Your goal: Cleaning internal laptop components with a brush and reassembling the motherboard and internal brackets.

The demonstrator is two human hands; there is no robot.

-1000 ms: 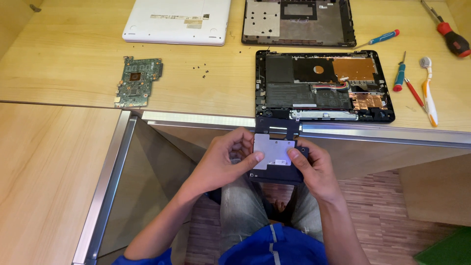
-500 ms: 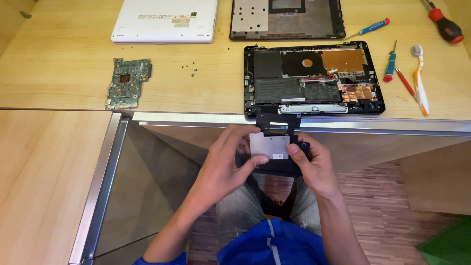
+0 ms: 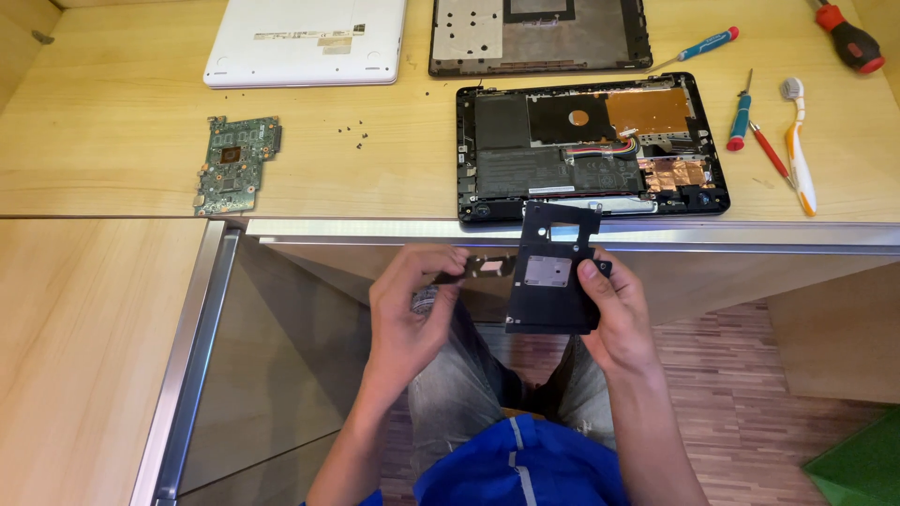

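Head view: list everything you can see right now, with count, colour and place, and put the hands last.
Black plate: 1, black with a silver square pad, held below the desk edge.
Opened laptop base: 1, black with copper parts, on desk above the hands.
Bottom cover: 1, dark grey, top centre.
White laptop lid: 1, white, top left.
Circuit board: 1, green, left on desk.
Screws: several, dark, loose between board and base.
Screwdrivers: 3 or more, blue and red handles, right side.
Toothbrush: 1, white and orange, far right.
Left hand: on the plate's left end.
Right hand: gripping the plate's right edge.
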